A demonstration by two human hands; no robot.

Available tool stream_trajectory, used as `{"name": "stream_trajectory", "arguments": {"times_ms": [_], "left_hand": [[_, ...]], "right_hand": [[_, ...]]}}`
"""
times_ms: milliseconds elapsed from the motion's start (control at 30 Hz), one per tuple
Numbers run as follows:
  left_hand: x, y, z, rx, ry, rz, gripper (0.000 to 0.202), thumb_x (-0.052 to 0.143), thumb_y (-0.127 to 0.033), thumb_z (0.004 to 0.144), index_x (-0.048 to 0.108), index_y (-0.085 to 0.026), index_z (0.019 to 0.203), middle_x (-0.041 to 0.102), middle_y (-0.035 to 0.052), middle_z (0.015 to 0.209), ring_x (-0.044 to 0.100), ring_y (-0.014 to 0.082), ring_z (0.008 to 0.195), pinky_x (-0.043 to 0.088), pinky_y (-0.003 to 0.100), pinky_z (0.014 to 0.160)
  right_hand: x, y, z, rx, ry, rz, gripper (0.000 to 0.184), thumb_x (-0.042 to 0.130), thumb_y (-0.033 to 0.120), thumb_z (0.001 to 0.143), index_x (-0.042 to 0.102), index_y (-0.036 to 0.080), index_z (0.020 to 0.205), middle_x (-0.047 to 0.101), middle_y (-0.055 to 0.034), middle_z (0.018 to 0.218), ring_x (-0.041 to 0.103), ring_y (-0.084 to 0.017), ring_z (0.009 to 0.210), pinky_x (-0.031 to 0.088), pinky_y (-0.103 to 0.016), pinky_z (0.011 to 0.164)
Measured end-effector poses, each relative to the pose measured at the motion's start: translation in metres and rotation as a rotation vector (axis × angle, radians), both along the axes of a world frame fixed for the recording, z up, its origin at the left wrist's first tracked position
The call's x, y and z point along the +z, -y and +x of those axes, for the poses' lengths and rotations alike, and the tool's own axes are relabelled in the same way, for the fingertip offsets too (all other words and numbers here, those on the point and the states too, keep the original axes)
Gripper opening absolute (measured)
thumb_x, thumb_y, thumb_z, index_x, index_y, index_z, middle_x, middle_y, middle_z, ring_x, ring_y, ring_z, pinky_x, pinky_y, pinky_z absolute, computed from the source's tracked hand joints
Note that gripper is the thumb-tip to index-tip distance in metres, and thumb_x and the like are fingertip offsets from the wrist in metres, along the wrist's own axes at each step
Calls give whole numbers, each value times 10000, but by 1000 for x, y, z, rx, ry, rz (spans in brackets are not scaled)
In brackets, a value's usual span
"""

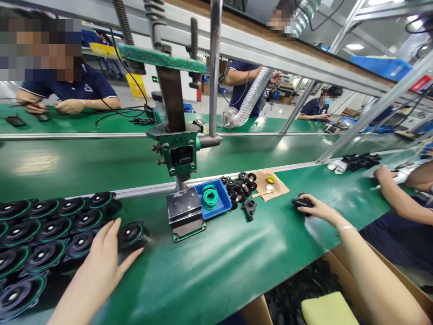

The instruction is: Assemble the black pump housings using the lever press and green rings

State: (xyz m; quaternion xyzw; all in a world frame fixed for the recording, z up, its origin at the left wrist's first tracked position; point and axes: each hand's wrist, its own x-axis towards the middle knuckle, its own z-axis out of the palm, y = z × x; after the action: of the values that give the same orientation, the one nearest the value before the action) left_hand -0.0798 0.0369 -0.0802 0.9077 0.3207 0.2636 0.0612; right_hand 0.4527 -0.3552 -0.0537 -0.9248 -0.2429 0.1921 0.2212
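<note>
At eight o'clock the left hand (103, 250) reaches over the green tabletop (243, 253), its thumb spread well away from the other fingers. A round black housing (131, 234) with a green ring around its top lies at two o'clock from that hand, within the span: fingers along its left side, thumb along its near side. Whether they press on it I cannot tell. Rows of similar housings (47, 255) stand from nine to eleven o'clock of the hand.

At five o'clock, below the tabletop's edge, a yellow-green block (329, 309) lies by dark parts in a cardboard box (345, 275).

At four o'clock the right hand (320, 208) pinches a small black part (303, 203) between thumb and fingers; the part projects toward nine o'clock from the hand.

At seven o'clock sits a dark fixture block (184, 205), just beside a blue tray (223, 205) holding green rings (210, 195). A single black fitting (250, 208) lies right of the tray, with a heap of black parts (238, 187) beyond it. A brown sheet (279, 189) carries a yellow lid (271, 180).

Farther off, a press head (182, 155) hangs at nine o'clock, and a co-worker (91, 85) sits at ten.
</note>
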Motion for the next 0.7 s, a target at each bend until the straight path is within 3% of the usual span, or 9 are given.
{"name": "stream_trajectory", "arguments": {"times_ms": [67, 167, 267, 400, 467, 567, 633, 700], "left_hand": [[8, 29, -1, 9, 18, 38, 766, 456, -463, 900, 70, -258, 1529, 259, 159, 1538, 410, 445, 1330, 411, 622, 1050], [15, 71, 10, -157, 13, -73, 734, 522, -399, 899, 133, -326, 1517, 364, 122, 1492, 474, 358, 1308, 437, 551, 1066], [10, 102, 41, -453, -70, -359, 799, 600, -376, 870, 122, -332, 1509, 348, 121, 1518, 440, 313, 1351, 452, 490, 1076], [-9, 121, 91, -733, -127, -658, 1059, 764, -382, 736, 57, -277, 1518, 231, 156, 1577, 307, 329, 1430, 351, 520, 1148], [-19, 122, 107, -744, -83, -739, 1079, 798, -359, 701, 93, -252, 1512, 267, 164, 1563, 320, 318, 1424, 332, 508, 1160], [-27, 116, 111, -635, 21, -813, 980, 807, -346, 689, 227, -227, 1470, 420, 163, 1472, 439, 314, 1347, 378, 497, 1125], [-28, 108, 105, -560, 47, -855, 913, 814, -374, 674, 315, -212, 1422, 521, 154, 1374, 510, 322, 1275, 426, 495, 1075], [-27, 98, 99, -533, 43, -892, 891, 822, -387, 659, 353, -197, 1392, 560, 148, 1325, 542, 321, 1233, 450, 480, 1045]], "right_hand": [[10, 13, -35, 4, -57, 84, 723, 653, 622, 699, 448, 199, 1247, 657, -74, 1022, 658, -177, 744, 582, -307, 621], [30, 12, -95, 55, -281, 187, 754, 658, 583, 746, 360, 222, 1336, 661, -51, 925, 656, -173, 740, 562, -295, 667], [41, -23, -156, 213, -651, 202, 718, 703, 491, 766, 342, 240, 1333, 640, -19, 863, 651, -146, 723, 527, -247, 649], [26, -94, -221, 388, -1137, 236, 691, 727, 436, 767, 337, 233, 1301, 603, 13, 807, 649, -110, 654, 511, -207, 629], [13, -122, -244, 373, -1307, 267, 710, 693, 483, 790, 286, 246, 1321, 601, 5, 842, 655, -105, 636, 534, -224, 648], [4, -145, -262, 355, -1416, 256, 707, 522, 615, 869, 173, 267, 1376, 598, -19, 863, 683, -134, 698, 562, -283, 711], [5, -151, -264, 398, -1308, 170, 706, 374, 693, 892, 137, 270, 1404, 591, -31, 850, 682, -159, 697, 564, -314, 676], [9, -153, -260, 476, -986, 113, 708, 296, 718, 893, 171, 268, 1426, 584, -51, 888, 652, -155, 690, 553, -313, 627]]}}
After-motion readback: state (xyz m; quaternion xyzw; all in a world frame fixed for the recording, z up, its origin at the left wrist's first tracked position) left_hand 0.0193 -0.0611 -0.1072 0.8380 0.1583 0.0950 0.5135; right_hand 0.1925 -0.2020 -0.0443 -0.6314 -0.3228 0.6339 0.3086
